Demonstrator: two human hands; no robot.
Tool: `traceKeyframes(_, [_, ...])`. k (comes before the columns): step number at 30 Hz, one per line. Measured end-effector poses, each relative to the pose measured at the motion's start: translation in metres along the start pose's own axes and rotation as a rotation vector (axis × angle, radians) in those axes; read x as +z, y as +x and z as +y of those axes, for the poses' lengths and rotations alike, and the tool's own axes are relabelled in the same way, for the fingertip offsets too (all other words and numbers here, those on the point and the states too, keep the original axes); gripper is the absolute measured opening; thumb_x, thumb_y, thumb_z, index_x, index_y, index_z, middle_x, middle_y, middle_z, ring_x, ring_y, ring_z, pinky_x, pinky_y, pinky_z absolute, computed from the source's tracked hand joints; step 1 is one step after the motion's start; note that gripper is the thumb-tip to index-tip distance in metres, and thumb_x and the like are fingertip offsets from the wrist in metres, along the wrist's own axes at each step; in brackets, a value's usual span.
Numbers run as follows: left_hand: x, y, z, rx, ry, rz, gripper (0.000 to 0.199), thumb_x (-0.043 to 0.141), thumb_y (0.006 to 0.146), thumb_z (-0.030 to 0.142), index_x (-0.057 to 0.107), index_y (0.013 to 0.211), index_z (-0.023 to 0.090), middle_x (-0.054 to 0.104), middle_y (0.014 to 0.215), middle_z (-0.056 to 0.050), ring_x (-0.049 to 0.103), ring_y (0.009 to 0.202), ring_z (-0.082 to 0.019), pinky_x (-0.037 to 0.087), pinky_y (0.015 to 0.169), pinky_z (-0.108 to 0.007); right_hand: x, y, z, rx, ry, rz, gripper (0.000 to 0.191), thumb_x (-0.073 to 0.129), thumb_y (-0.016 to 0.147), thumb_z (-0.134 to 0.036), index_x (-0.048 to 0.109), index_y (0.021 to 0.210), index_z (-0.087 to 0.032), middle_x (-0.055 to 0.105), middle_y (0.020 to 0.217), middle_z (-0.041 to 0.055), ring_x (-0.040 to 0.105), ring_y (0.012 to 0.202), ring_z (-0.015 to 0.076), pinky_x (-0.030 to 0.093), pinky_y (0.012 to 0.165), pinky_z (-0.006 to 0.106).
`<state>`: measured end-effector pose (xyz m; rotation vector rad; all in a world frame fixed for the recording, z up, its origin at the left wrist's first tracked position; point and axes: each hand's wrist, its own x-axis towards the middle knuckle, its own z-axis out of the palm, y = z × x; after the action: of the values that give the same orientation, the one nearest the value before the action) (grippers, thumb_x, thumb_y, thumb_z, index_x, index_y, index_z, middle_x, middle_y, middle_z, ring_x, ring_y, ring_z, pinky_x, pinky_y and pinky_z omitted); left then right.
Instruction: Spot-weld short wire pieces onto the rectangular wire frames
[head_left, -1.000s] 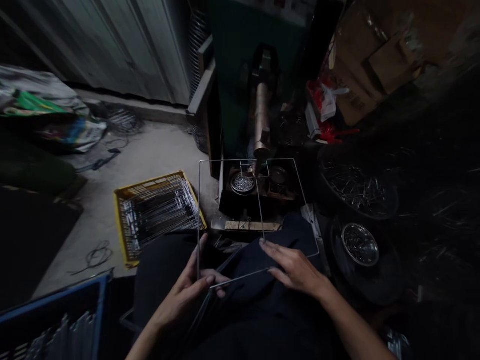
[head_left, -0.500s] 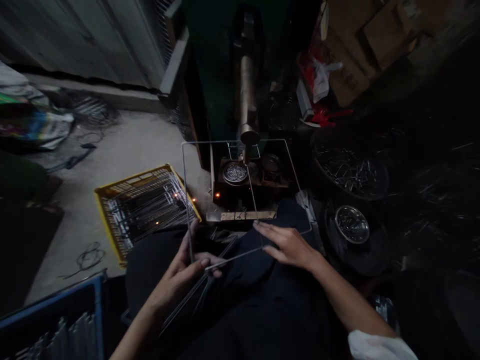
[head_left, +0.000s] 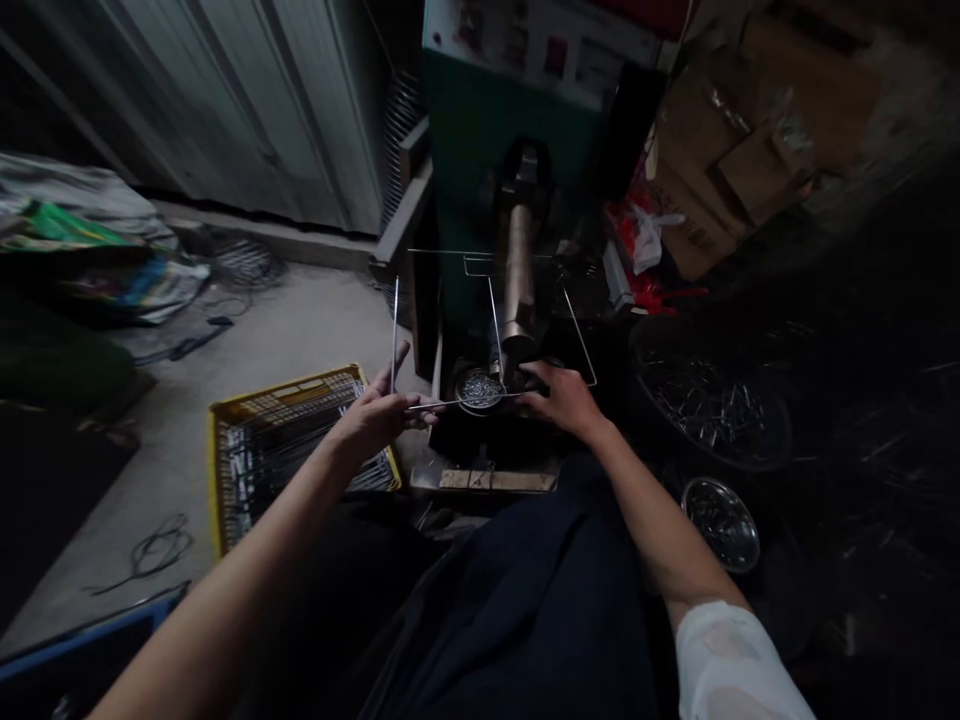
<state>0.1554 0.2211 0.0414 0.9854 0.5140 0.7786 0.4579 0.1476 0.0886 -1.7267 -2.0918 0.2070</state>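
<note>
Where the frame sits: a rectangular wire frame (head_left: pixel 480 252) hangs roughly level over the bed of a green spot welder (head_left: pixel 480 130), its far edge across the machine's front and its near edge between the hands.

At the electrode: a copper-coloured electrode (head_left: pixel 517 265) stands inside the frame's opening, just right of a shorter inner wire (head_left: pixel 493 325). Whether they touch is hidden.

Left hand: the left hand (head_left: pixel 371 415) pinches the frame's near corner between thumb and fingers, firmly closed, with an upright wire (head_left: pixel 394 330) rising from the same grip.

Right hand: the right hand (head_left: pixel 562 400) curls its fingers down over the near edge beside the electrode's tip. The wire disappears under them, and the hand looks closed, not released.

Below the frame: a steel bowl of small wire pieces (head_left: pixel 480 388) sits just under the near edge.

Room: a yellow crate of wire rods (head_left: pixel 300 392) lies left of the machine bed, with concrete floor (head_left: pixel 285 330) open beyond it. A black basin of wire scraps (head_left: pixel 709 410) lies to the right. Behind the far edge, the green housing stands near.
</note>
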Motion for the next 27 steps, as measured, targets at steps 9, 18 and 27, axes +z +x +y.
traceKeyframes(9, [-0.007, 0.011, 0.001, 0.019, -0.031, 0.027, 0.103, 0.066, 0.083, 0.012, -0.006, 0.155, 0.028, 0.076, 0.077, -0.003, 0.075, 0.072, -0.023, 0.06, 0.064, -0.029, 0.005, 0.016, 0.011, -0.003, 0.023, 0.032, 0.053, 0.076, 0.081, -0.034, 0.057, 0.129, -0.021, 0.073, 0.105, 0.0079, 0.068, 0.096, 0.0235, 0.05, 0.084, 0.031])
traceKeyframes(18, [-0.007, 0.007, 0.003, -0.013, 0.044, 0.006, 0.101, 0.064, 0.086, 0.015, -0.01, 0.154, 0.025, 0.078, 0.083, -0.008, 0.075, 0.076, -0.023, 0.059, 0.069, -0.03, -0.002, 0.003, 0.026, 0.007, 0.064, 0.183, 0.05, 0.072, 0.082, -0.047, 0.063, 0.122, -0.02, 0.069, 0.111, 0.0114, 0.064, 0.101, 0.025, 0.05, 0.09, 0.037])
traceKeyframes(27, [0.004, -0.005, 0.006, 0.008, 0.031, -0.03, 0.108, 0.068, 0.082, 0.019, -0.013, 0.154, 0.024, 0.078, 0.092, -0.012, 0.075, 0.077, -0.023, 0.058, 0.067, -0.029, -0.005, -0.023, 0.067, 0.668, 0.638, 0.206, 0.04, 0.051, 0.087, -0.053, 0.064, 0.095, -0.016, 0.059, 0.058, -0.0002, 0.053, 0.045, 0.0124, 0.037, 0.043, 0.022])
